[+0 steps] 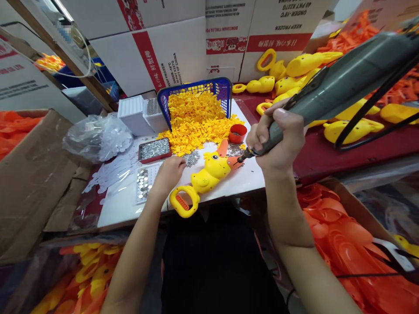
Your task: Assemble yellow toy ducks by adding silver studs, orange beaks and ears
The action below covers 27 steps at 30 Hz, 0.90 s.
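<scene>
A yellow plastic duck toy (pixel 209 176) lies on the white work surface (pixel 121 205), its ring handle towards me and its orange beak (pixel 234 162) parted. My right hand (pixel 278 135) is wrapped round a grey electric screwdriver (pixel 340 78), whose bit meets the lower part of the beak. Left of the duck, my left hand (pixel 170 172) rests with curled fingers at a loose pile of small screws (pixel 192 158). Whatever those fingertips hold is hidden. Close by are a red tray of screws (pixel 155 149) and a white holder with round silver cells (pixel 143 185).
A blue basket (pixel 161 102) spills small yellow parts (pixel 199 126) beside a red cup (pixel 237 133). Several yellow duck bodies (pixel 284 83) lie at the right. Orange pieces (pixel 343 231) fill a carton at lower right. A black cable (pixel 366 111) hangs beside the screwdriver.
</scene>
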### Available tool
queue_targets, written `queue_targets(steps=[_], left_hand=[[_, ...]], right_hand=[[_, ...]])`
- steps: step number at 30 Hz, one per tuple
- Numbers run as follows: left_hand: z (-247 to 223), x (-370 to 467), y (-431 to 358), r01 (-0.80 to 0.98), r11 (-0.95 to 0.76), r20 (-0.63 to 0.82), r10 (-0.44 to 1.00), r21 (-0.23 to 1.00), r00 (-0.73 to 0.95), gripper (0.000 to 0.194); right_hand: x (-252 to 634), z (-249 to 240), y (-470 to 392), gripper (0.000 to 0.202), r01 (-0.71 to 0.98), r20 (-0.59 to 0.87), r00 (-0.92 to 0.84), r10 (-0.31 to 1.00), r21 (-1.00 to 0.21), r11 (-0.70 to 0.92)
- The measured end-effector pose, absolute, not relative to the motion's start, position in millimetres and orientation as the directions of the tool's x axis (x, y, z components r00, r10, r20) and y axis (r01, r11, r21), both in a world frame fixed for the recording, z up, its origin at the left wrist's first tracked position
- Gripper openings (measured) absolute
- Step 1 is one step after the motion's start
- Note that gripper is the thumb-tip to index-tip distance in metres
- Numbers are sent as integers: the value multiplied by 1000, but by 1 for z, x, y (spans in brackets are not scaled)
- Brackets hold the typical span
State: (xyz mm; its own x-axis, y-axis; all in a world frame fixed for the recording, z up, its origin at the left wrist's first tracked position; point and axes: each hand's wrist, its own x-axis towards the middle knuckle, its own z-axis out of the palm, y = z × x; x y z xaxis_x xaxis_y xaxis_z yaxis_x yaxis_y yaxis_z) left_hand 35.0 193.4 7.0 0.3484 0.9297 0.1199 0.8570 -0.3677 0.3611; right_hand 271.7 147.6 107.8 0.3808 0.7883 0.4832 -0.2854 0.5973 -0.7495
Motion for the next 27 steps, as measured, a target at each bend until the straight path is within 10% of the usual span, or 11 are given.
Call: queue_targets(steps=[12,18,27], left_hand=[[39,53,147,730,-308,341,934,610,110,28],[38,100,75,224,-273,257,961,936,96,39],[25,127,71,-291,-41,60,997,956,56,21]], right_hand=[[266,113,144,31,-310,374,403,835,-803,509],[266,131,119,28,-331,449,243,860,-795,509],[267,141,98,37,-486,536,163,828,-687,541]])
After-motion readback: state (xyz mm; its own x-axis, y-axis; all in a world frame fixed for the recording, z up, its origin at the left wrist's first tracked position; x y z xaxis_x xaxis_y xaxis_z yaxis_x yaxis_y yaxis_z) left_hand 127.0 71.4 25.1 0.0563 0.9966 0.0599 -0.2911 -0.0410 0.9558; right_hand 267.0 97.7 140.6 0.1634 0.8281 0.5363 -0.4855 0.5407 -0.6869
